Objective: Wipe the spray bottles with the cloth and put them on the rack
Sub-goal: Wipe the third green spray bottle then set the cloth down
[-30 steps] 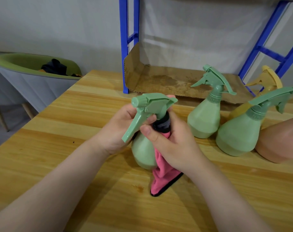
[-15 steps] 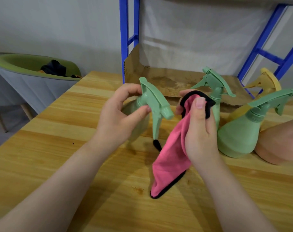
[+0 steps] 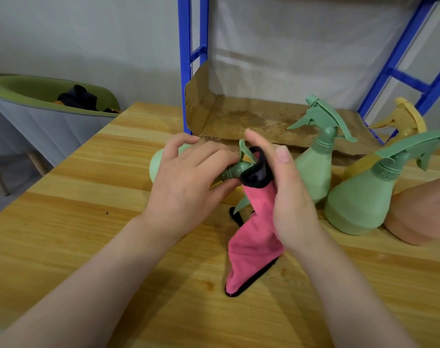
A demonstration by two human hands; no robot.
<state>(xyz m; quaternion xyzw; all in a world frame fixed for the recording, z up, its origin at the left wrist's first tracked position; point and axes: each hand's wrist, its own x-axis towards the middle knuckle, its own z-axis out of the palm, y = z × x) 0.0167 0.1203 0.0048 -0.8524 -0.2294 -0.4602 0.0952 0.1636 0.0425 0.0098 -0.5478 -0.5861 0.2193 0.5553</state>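
Green spray bottle [image 3: 161, 159] now lies sideways in the left hand [image 3: 186, 189] grip — right hand [image 3: 289, 197] presses pink cloth [image 3: 254, 222] onto its head.

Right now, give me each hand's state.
Left hand: grips the green spray bottle.
Right hand: holds the pink cloth against its nozzle.

Green spray bottle [image 3: 163, 159] sideways, pink black-edged cloth [image 3: 254, 237] over its nozzle

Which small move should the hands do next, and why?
Probably rub the pink cloth over the spray head: the left hand holds the green bottle sideways, and the right hand already holds the cloth against it.
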